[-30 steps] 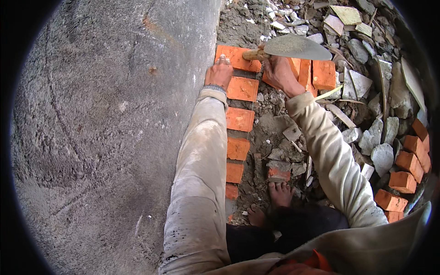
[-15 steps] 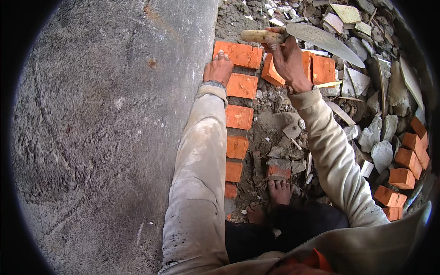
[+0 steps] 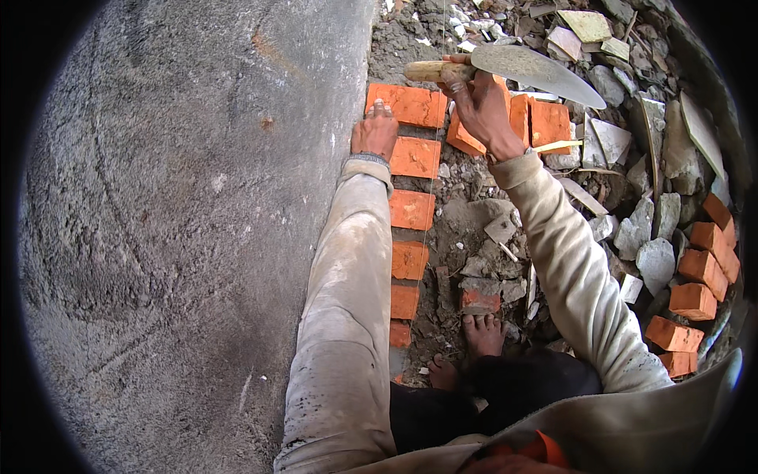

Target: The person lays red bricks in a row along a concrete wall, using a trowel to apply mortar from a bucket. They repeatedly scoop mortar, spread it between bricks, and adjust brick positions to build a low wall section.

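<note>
The farthest orange brick [image 3: 418, 106] in a spaced row lies against the grey wall. My left hand [image 3: 376, 133] is closed on its left end, fingertips on top; the thumb is hidden. My right hand [image 3: 483, 114] grips a trowel by its wooden handle [image 3: 430, 71]. The trowel's pointed metal blade [image 3: 541, 75] extends to the right, held above the ground and some bricks. A thin string line [image 3: 434, 178] runs along the right ends of the row. More orange bricks, such as the second one [image 3: 416, 157], follow toward me with gaps between them.
The rough grey wall [image 3: 181, 237] fills the left side. Loose bricks [image 3: 550, 122] stand beyond my right wrist. Broken stone and tile rubble [image 3: 655, 265] covers the right, with stacked bricks [image 3: 703, 272] at the far right. My bare foot [image 3: 483, 336] is beside a half-buried brick [image 3: 480, 302].
The trowel in my right hand has moved slightly left and farther away. My left hand stays on the farthest brick. The whole view has shifted a little.
</note>
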### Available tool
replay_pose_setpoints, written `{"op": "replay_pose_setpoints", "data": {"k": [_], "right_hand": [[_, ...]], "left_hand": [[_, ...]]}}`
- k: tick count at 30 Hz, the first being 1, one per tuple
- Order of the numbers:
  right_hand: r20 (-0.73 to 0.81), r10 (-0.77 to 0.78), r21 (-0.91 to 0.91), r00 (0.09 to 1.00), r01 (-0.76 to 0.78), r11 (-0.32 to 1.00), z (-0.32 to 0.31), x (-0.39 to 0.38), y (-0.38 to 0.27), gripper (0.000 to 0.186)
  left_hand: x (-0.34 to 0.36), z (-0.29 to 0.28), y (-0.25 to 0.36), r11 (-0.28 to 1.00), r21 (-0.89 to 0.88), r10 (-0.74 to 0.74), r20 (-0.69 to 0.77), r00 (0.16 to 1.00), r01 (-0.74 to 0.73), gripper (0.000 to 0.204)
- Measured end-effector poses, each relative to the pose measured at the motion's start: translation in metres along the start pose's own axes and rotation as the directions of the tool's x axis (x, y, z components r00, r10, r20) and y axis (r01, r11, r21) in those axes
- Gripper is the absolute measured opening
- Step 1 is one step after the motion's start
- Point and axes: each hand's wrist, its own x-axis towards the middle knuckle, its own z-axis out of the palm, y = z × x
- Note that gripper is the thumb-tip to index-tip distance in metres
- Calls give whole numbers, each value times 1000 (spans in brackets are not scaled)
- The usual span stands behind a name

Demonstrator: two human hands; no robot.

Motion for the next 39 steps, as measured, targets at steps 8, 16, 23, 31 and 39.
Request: {"op": "replay_pose_setpoints", "data": {"k": [8,16,23,31,39], "right_hand": [[163,42,-384,986,24,923,-9,2,7,28],[236,115,-370,965,-20,929,-32,-11,-32,36],[52,249,-777,967,-117,619,-111,41,54,59],[68,332,-760,941,-166,628,-93,35,64,102],[6,-303,-463,953,271,844,-74,33,-6,86]], "left_hand": [[8,-14,3,969,-205,-89,224,971,137,29],[14,-95,74,64,-940,-49,332,942,335,35],[-11,-84,51,469,-772,-395,251,884,429,23],[-11,-84,14,425,-855,-404,113,908,296,23],[31,-178,29,80,-982,-392,127,911,171,28]]}}
